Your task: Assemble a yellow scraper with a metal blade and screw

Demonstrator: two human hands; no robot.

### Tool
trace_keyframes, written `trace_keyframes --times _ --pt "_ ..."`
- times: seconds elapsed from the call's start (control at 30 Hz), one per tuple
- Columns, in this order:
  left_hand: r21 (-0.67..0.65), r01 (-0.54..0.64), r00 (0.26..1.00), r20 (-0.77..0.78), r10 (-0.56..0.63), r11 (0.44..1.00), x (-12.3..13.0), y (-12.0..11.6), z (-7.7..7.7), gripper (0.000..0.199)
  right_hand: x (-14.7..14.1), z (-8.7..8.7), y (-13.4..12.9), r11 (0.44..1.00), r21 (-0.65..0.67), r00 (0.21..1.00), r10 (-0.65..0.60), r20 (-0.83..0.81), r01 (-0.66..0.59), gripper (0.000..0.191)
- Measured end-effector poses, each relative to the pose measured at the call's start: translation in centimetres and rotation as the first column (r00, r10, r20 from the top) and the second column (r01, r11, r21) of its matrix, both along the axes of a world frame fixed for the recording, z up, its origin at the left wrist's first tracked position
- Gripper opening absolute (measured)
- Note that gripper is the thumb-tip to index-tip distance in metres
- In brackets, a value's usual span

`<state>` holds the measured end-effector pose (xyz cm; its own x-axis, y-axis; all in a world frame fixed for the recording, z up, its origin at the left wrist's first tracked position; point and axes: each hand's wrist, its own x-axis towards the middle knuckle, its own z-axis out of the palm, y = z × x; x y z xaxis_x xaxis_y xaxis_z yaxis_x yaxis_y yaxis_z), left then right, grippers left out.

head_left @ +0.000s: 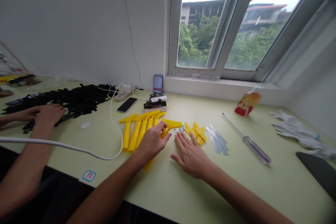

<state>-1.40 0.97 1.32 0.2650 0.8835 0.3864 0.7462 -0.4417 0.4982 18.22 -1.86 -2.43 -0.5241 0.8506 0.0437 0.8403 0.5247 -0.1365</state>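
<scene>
The pale green desk (183, 189) runs under a window (172, 35), and to my left a co-worker's hand (49, 115) rests on a heap of black pieces (78, 99). In front of me lies a row of yellow plastic scrapers (139, 129). One yellow scraper (170, 124) sits apart, its stem under my left hand (153, 141), which lies narrow over it; I cannot tell whether it grips. My right hand (191, 157) lies flat and spread on the desk, holding nothing, its fingertips just beside a cluster of small metal nuts (180, 129). The scraper looks light and stiff, and its long stem seems the natural place to take hold. Steel blades (217, 140) lie beyond the nuts.
</scene>
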Motion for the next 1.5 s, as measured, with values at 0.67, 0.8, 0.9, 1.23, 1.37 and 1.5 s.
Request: trace_keyframes --times 0.67,0.8,0.9,1.23,1.37,1.5 --pt "0.023 -0.007 1.0 0.018 0.006 1.0 -0.2 0.4 -0.5 0.018 0.7 0.7 2.3 0.977 -0.049 0.977 -0.209 -0.038 0.207 0.092" --pt "0.001 -0.01 1.0 0.0 0.01 1.0 -0.2 0.3 -0.2 0.017 0.9 0.7 4.6 0.972 -0.045 0.967 -0.234 -0.097 0.23 0.09" --pt "-0.021 -0.016 1.0 -0.019 0.016 1.0 -0.2 0.1 -0.1 0.016 0.7 0.5 5.8 0.965 -0.097 0.961 -0.255 -0.111 0.245 0.09" --pt "-0.033 -0.197 0.98 -0.035 0.196 0.98 -2.8 2.4 1.8 0.016 2.6 1.6 5.3 0.97 -0.047 0.959 -0.244 -0.145 0.239 0.08" --pt "-0.081 -0.419 0.901 -0.166 0.402 0.905 -6.6 5.0 2.6 0.016 6.5 1.8 3.7 0.961 0.056 0.946 -0.256 -0.201 0.272 0.071" --pt "-0.161 -0.548 0.801 -0.383 0.46 0.821 -10.3 7.0 2.2 0.02 11.2 1.0 1.8 0.919 0.209 0.919 -0.269 -0.287 0.334 0.064"
